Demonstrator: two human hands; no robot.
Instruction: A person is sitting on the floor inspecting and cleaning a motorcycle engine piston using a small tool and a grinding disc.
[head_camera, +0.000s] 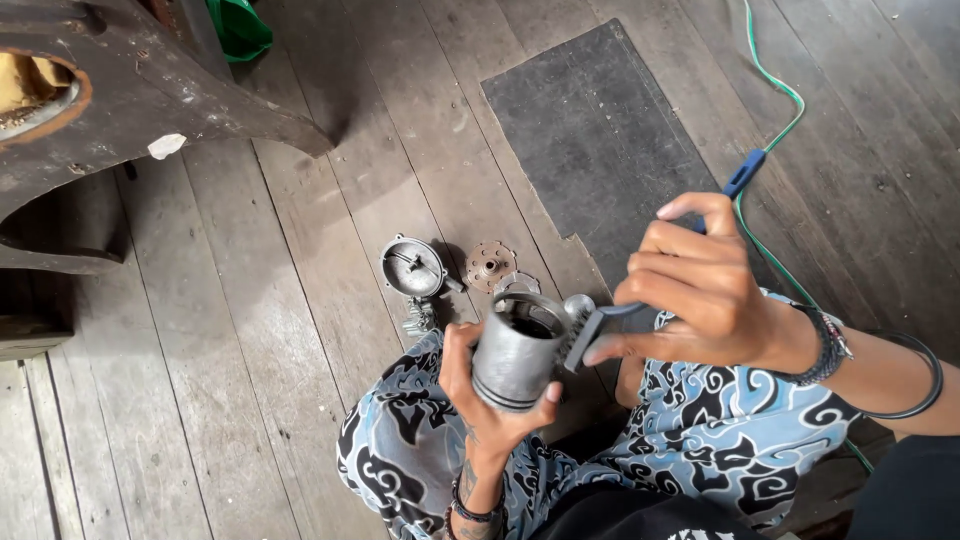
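While seated cross-legged, gripped metal piston firmly in left hand; right hand closed on wire brush, best scrubbed with short strokes.

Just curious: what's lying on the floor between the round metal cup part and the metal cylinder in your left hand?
In the head view, a small ridged metal piece lies between the cup part and the cylinder.

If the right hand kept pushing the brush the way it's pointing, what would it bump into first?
Probably the metal piston held in the left hand. The brush in the right hand has its bristles aimed at the piston's side, seemingly already touching.
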